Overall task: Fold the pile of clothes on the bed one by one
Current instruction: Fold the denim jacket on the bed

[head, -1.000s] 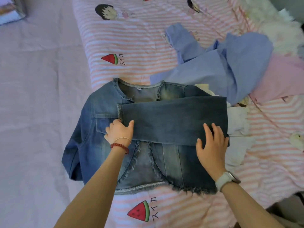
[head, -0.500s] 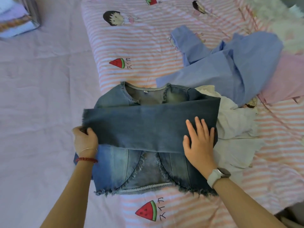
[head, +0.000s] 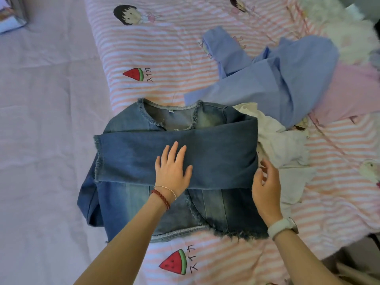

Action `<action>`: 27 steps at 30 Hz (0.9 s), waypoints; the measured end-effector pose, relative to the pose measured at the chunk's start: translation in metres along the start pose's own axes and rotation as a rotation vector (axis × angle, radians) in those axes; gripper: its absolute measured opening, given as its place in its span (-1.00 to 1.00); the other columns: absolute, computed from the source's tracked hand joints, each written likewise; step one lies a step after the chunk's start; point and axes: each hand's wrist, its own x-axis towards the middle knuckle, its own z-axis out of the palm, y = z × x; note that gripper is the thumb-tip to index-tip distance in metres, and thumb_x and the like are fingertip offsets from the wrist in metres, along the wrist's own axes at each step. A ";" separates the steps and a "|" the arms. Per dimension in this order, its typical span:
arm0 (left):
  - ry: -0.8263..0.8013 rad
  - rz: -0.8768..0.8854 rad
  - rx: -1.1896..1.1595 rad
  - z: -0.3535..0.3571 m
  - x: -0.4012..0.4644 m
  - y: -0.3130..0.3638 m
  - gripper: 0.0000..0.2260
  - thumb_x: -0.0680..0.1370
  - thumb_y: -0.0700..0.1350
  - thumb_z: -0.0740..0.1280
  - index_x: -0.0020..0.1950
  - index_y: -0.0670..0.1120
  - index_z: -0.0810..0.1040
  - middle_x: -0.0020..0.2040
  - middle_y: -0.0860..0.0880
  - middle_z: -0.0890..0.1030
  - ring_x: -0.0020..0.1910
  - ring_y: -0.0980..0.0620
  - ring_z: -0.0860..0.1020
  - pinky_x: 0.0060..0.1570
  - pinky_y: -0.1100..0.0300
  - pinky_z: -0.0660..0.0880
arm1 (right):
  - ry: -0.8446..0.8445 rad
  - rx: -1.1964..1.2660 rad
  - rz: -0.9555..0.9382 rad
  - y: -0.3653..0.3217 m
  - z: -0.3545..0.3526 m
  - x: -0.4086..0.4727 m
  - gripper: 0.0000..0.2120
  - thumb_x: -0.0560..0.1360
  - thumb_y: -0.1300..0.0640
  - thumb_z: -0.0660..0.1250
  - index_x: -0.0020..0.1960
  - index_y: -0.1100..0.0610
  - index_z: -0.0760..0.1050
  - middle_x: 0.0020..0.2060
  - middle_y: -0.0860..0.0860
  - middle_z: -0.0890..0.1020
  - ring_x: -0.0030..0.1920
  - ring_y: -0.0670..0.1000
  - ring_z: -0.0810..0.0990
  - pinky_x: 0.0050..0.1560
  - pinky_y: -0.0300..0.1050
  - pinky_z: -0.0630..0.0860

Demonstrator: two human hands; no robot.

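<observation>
Two hands settle a sleeve across the denim jacket

At nine o'clock lies the plain lilac bedsheet (head: 47, 140), wrinkled, with the corner of a stack of folded fabric (head: 10, 19) just showing at ten o'clock. Toward the centre, on the pink-and-white striped quilt with watermelon and cartoon prints (head: 164, 54), the faded blue denim jacket with frayed edges (head: 127, 204) lies face up, collar toward twelve o'clock and hem toward six. One sleeve (head: 216, 157) is folded straight across the chest, its frayed cuff reaching the nine o'clock side of the body; the other sleeve hangs down along the nine o'clock edge, not yet folded in.

The left hand (head: 172, 171) lies flat on the middle of the crossed sleeve, fingers straight and spread, pressing it down, probably so the fold holds and the cloth lies smooth. The right hand (head: 267, 182) sits at the three o'clock fold of that sleeve, fingers loosely curved against the edge; whether it pinches the denim or only touches it I cannot tell. It seems placed to square up the crease.

At three o'clock, just beside the jacket, a crumpled white garment (head: 283, 145) waits, and at one to two o'clock a loose light blue shirt (head: 287, 79) overlaps a pale pink garment (head: 353, 93), with white fluffy fabric (head: 339, 27) beyond, so most of the pile looks unfolded
</observation>
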 end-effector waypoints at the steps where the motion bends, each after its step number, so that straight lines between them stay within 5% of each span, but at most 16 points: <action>1: -0.020 0.049 -0.034 -0.002 0.006 0.009 -0.48 0.59 0.05 0.16 0.51 -0.01 0.12 0.54 -0.01 0.06 0.52 -0.05 -0.04 0.43 -0.07 0.02 | -0.045 0.004 -0.016 0.005 -0.004 -0.006 -0.65 0.59 0.27 0.13 0.36 0.18 0.33 0.24 0.05 0.44 0.22 0.01 0.41 0.14 -0.14 0.40; 6: -0.040 0.219 -0.104 -0.014 0.054 0.056 -0.45 0.57 0.08 0.20 0.51 0.01 0.10 0.52 0.02 0.12 0.52 -0.04 -0.03 0.42 -0.09 0.04 | -0.178 -0.050 -0.237 0.035 -0.006 -0.018 -0.52 0.50 0.21 0.21 0.40 0.11 0.26 0.25 -0.03 0.39 0.25 0.06 0.43 0.20 0.02 0.48; 9: -0.129 0.233 -0.033 -0.016 0.084 0.077 -0.53 0.56 0.12 0.20 0.44 0.00 0.27 0.35 -0.04 0.41 0.44 -0.09 0.21 0.42 -0.11 0.05 | -0.233 -0.118 -0.295 0.039 -0.003 -0.013 -0.40 0.48 0.20 0.26 0.45 -0.01 0.13 0.36 0.07 0.32 0.34 0.04 0.33 0.25 -0.04 0.44; 11: -0.141 0.285 -0.051 -0.021 0.093 0.081 -0.73 0.59 0.06 0.19 0.10 -0.11 0.52 -0.06 -0.06 0.53 0.13 -0.15 0.48 0.21 0.01 0.28 | -0.296 -0.202 -0.332 0.042 -0.002 -0.009 -0.28 0.47 0.23 0.32 0.47 -0.08 0.03 0.38 0.13 0.29 0.34 0.10 0.32 0.21 -0.01 0.45; 13: -0.084 0.315 -0.148 -0.029 0.092 0.074 -0.69 0.59 0.03 0.17 -0.23 -0.16 0.43 -0.33 -0.02 0.40 -0.21 -0.15 0.48 -0.20 0.11 0.28 | -0.340 -0.349 -0.393 0.046 0.000 -0.004 -0.19 0.43 0.23 0.38 0.48 -0.09 -0.04 0.35 0.20 0.32 0.23 0.21 0.42 0.09 0.08 0.51; 16: 0.022 0.240 -0.149 -0.051 0.078 0.053 -0.67 0.61 -0.02 0.16 -0.32 -0.12 0.29 -0.44 0.01 0.33 -0.33 -0.10 0.39 -0.31 0.11 0.16 | -0.327 -0.585 -0.493 0.048 0.001 -0.001 -0.14 0.34 0.20 0.44 0.49 -0.03 0.04 0.37 0.17 0.36 0.15 0.17 0.50 -0.04 0.07 0.52; 19: -0.087 0.070 0.061 -0.061 0.063 0.030 -0.71 0.62 -0.03 0.13 -0.25 -0.13 0.38 -0.30 -0.13 0.51 -0.18 -0.20 0.50 -0.25 0.10 0.24 | -0.289 -0.700 -0.546 0.049 0.006 -0.002 -0.15 0.28 0.16 0.47 0.47 0.01 0.13 0.35 0.10 0.43 0.12 0.10 0.48 -0.12 0.01 0.49; 22: -0.229 -0.047 0.052 -0.056 0.055 0.016 -0.70 0.57 0.11 0.18 0.00 -0.11 0.49 -0.16 -0.04 0.56 -0.01 -0.15 0.54 -0.09 0.11 0.37 | -0.267 -0.781 -0.493 0.050 0.011 -0.003 -0.21 0.19 0.15 0.50 0.39 0.03 0.34 0.33 0.11 0.45 0.08 0.12 0.47 -0.18 0.02 0.47; 24: -0.338 -0.037 -0.031 -0.054 0.049 0.006 -0.42 0.44 0.31 0.25 0.24 -0.09 0.46 0.09 -0.02 0.57 0.19 -0.09 0.49 0.15 0.09 0.39 | -0.235 -0.787 -0.478 0.046 0.012 -0.003 -0.30 0.18 0.18 0.44 0.33 0.05 0.43 0.32 0.14 0.46 0.13 0.14 0.39 -0.12 0.06 0.47; 27: -0.412 0.024 0.121 -0.055 0.043 -0.017 -0.06 0.17 0.50 0.16 0.45 0.04 0.26 0.45 0.02 0.28 0.47 -0.07 0.15 0.41 -0.09 0.15 | -0.190 -0.644 -0.594 0.032 0.013 -0.007 -0.44 0.32 0.21 0.17 0.33 0.10 0.37 0.34 0.15 0.43 0.28 0.15 0.35 0.13 0.18 0.38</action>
